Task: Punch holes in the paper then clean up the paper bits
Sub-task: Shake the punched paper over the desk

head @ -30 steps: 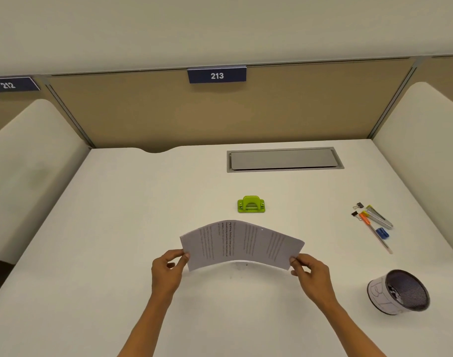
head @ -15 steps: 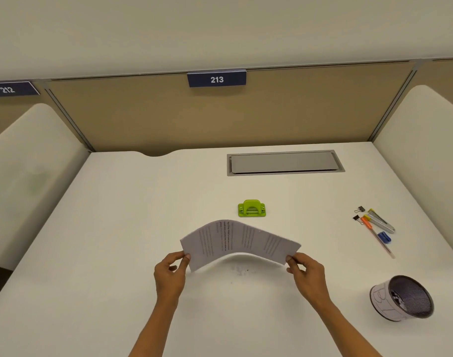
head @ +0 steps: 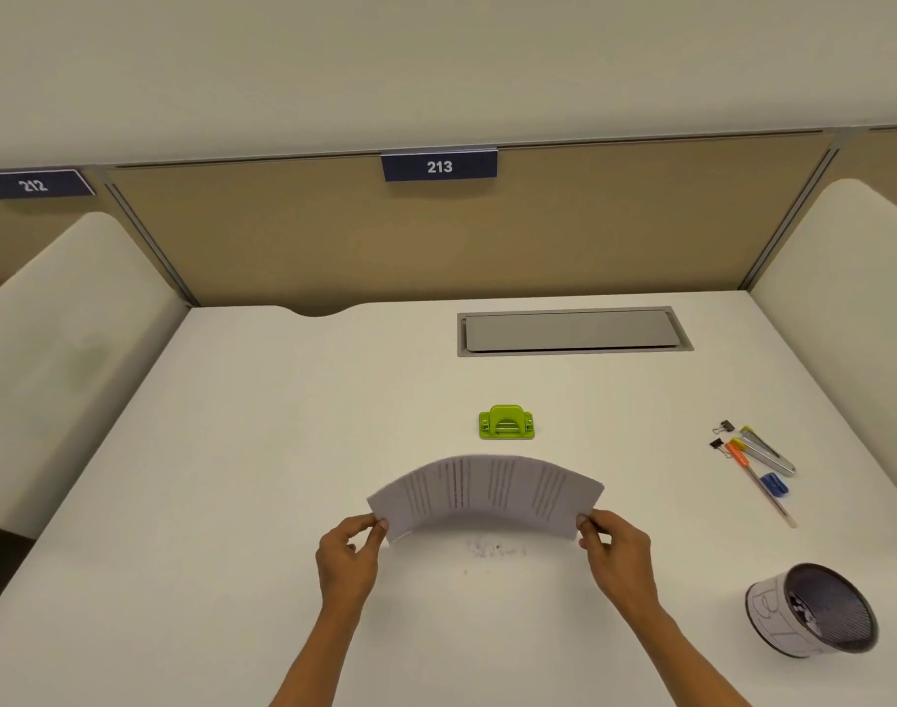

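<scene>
A printed sheet of paper arches upward above the white desk, held at both short ends. My left hand pinches its left end and my right hand pinches its right end. Under the arch, small paper bits lie scattered on the desk. A green hole punch sits just beyond the paper, apart from both hands.
A dark mesh cup with white bits inside stands at the front right. Pens, binder clips and a blue item lie at the right. A grey cable hatch is set into the desk's far side. Padded dividers flank the desk.
The paper has been lifted a little and levelled, with its arch more even. The paper bits under it have come into view.
</scene>
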Motion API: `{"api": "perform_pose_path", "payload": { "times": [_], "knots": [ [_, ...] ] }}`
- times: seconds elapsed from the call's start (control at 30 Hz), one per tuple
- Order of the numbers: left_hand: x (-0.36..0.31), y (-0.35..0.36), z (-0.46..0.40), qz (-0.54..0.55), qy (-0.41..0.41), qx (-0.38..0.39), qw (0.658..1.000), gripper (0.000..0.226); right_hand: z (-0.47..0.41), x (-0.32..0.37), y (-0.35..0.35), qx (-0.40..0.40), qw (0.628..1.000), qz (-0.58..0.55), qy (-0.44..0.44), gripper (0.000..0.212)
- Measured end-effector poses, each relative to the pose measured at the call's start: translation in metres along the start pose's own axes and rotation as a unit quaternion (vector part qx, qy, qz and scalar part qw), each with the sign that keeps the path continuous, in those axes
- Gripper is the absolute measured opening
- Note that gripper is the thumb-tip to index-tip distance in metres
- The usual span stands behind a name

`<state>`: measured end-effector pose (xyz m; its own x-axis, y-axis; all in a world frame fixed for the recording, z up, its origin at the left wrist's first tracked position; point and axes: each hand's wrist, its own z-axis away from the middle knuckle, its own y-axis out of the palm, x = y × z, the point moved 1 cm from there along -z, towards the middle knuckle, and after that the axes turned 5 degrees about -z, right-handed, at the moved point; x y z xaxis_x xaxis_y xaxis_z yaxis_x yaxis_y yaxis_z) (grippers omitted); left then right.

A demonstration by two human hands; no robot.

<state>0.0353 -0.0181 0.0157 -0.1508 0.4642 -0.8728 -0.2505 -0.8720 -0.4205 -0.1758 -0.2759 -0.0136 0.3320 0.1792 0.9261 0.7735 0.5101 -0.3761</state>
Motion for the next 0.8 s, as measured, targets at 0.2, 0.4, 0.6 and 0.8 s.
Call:
{"api": "perform_pose_path", "payload": {
  "times": [0.2, 0.4, 0.6, 0.8],
  "knots": [
    [-0.014, -0.009, -0.011, 0.045, -0.002, -0.013, 0.999, 0.022, -0.020, 0.029, 0.001, -0.012, 0.998, 0.029, -0.049, 0.013],
    [-0.003, -0.037, -0.015, 0.095, -0.059, -0.020, 0.994, 0.024, -0.054, 0.079, 0.017, 0.029, 0.991, 0.063, -0.114, 0.018],
    [0.031, -0.067, 0.008, 0.178, -0.173, -0.056, 0.967, 0.013, -0.087, 0.132, 0.076, 0.131, 0.975, 0.095, -0.151, 0.014],
    [0.055, -0.096, 0.028, 0.282, -0.309, -0.092, 0.904, 0.016, -0.099, 0.175, 0.166, 0.256, 0.936, 0.163, -0.179, 0.016]
  ]
}}
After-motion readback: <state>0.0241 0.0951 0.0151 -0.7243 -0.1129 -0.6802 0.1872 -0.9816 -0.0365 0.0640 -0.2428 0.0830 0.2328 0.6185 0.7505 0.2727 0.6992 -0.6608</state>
